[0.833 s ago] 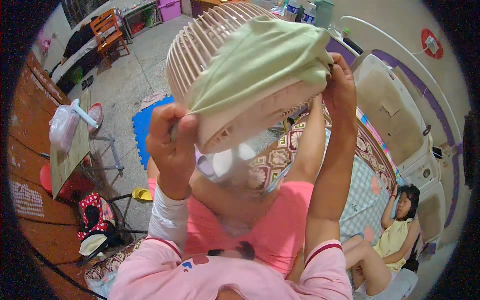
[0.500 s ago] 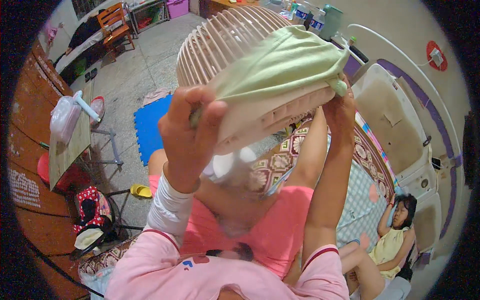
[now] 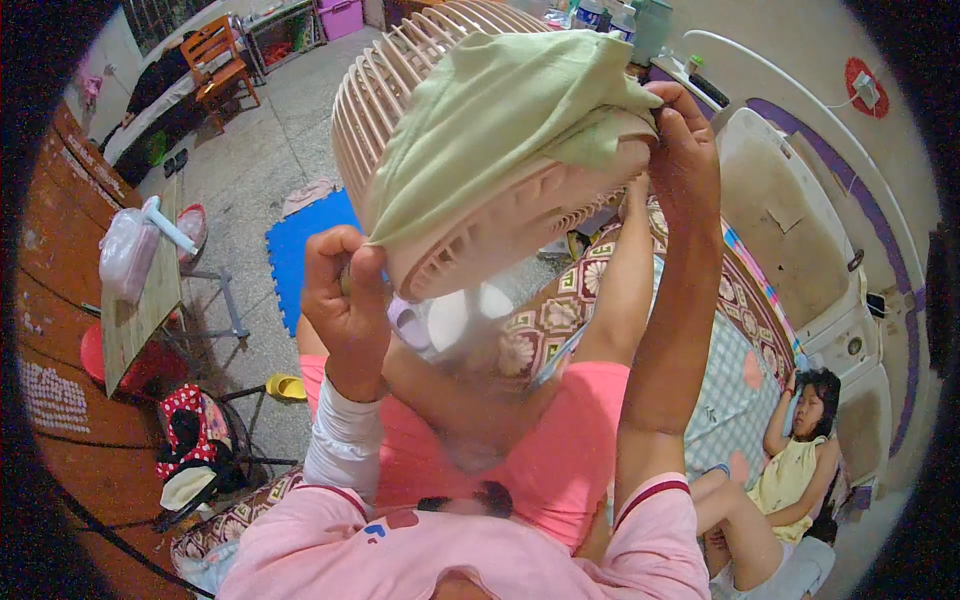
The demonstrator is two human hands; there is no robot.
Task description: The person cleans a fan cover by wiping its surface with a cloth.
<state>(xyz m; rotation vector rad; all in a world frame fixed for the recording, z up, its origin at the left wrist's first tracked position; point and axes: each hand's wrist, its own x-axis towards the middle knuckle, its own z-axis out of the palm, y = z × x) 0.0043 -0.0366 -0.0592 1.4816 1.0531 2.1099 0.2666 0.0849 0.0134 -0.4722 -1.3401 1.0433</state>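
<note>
A pale green cloth (image 3: 490,130) is draped over the near side of a beige fan head (image 3: 370,130), whose ribbed guard faces away from me. My left hand (image 3: 345,300) pinches the cloth's lower left corner between thumb and fingers, just off the fan's edge. At the opposite end, my right hand (image 3: 685,150) grips another corner of the cloth near the fan's right rim. Slots in the fan's rear housing show below the cloth. A round white thing (image 3: 470,315) lies beneath the fan head; the fan hides part of it.
A person (image 3: 785,490) lies on the patterned bedding at right. To the left stands a narrow table (image 3: 140,320) bearing a clear plastic box (image 3: 128,255). A blue foam mat (image 3: 300,255), a yellow slipper (image 3: 286,387) and a purple slipper (image 3: 408,325) are on the floor.
The fan head has shifted slightly left, and the cloth now reaches further down its left side. My left hand has moved down and left, my right hand slightly up.
</note>
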